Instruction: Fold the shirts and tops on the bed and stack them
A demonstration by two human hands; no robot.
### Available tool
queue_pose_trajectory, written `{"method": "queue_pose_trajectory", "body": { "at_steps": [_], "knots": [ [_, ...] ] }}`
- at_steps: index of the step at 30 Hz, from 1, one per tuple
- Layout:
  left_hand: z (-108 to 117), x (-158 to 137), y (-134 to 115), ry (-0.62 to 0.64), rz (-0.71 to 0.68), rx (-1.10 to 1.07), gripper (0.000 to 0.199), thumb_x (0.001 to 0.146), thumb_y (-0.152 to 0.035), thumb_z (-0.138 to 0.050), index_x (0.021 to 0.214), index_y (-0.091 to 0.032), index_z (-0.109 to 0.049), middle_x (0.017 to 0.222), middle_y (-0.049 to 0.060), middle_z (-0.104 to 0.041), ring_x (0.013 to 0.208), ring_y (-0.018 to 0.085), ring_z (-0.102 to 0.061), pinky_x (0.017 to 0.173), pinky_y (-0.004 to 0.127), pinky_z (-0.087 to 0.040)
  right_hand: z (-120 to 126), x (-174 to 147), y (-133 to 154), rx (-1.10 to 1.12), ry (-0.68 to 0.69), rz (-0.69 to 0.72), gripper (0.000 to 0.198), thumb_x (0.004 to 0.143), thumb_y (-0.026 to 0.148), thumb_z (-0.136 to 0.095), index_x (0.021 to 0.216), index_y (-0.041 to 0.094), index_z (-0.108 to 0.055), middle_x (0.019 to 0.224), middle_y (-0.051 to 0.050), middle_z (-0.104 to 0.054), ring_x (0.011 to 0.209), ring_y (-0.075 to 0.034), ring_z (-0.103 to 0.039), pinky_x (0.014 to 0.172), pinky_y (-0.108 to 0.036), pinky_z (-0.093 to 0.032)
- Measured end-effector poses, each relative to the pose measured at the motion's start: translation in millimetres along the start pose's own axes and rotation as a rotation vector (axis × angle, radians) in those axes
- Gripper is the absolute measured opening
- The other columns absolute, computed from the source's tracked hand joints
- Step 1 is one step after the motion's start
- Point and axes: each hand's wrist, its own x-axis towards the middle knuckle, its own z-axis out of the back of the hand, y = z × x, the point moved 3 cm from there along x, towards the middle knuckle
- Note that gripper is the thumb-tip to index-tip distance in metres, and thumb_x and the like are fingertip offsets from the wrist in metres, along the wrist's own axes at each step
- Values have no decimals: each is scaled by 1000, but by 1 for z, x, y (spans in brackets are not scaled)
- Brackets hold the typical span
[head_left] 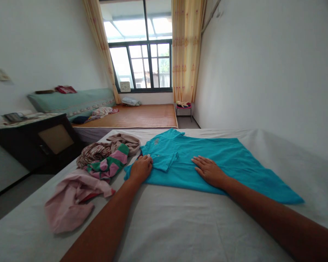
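Observation:
A turquoise T-shirt (pixel 218 149) lies spread on a white-sheeted surface, its collar end to the left and hem to the right. One sleeve is folded over onto the body, and the near side makes a long, fairly straight edge. My left hand (pixel 142 169) is at the collar end with its fingers curled down on the fabric; the fingertips are partly hidden. My right hand (pixel 210 171) lies flat on the middle of the shirt, fingers stretched out and holding nothing.
Left of the shirt lie a pink garment (pixel 68 200), a green-and-pink striped garment (pixel 109 163), a brown patterned cloth (pixel 94 153) and a beige cloth (pixel 125 142). Beyond are a bed (pixel 147 114), a dark cabinet (pixel 51 134) and a small stool (pixel 184 106). A white wall (pixel 262 72) borders the right.

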Motion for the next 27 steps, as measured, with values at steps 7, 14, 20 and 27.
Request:
{"method": "queue_pose_trajectory", "body": {
  "at_steps": [7, 14, 20, 27],
  "knots": [
    [-3, 2, 0, -22, -19, 10, 19, 88, -19, -44, 92, -23, -62, 100, 5, -63, 100, 21, -54, 84, 31, -42, 12, -53, -87, -128, -46, -160, 52, 97, 47, -28, 139, 26, -50, 144, -5, -49, 137, -23, -38, 113, -47, -29],
    [-1, 3, -1, -6, -14, 43, 19, 88, -19, -44, 93, -23, -62, 99, 5, -64, 98, 21, -56, 82, 31, -43, 18, -81, -163, -186, -142, -429, 57, 93, 49, -26, 132, 21, -55, 136, -10, -58, 131, -28, -47, 109, -49, -34],
    [-5, 4, -7, -29, -70, 8, 29, 92, -22, -41, 107, -24, -65, 117, 7, -65, 116, 22, -53, 99, 36, -41, 29, -71, -128, -71, -160, -233, 57, 95, 50, -26, 139, 23, -49, 143, -7, -51, 137, -24, -39, 114, -44, -30],
    [-25, 4, -6, 48, -151, -64, 47, 98, -41, -35, 141, -27, -45, 144, 4, -49, 137, 25, -38, 112, 43, -30, 15, -65, -101, 15, 53, -182, 59, 95, 57, -25, 145, 29, -42, 150, -2, -42, 140, -23, -33, 115, -46, -28]
  ]
}}
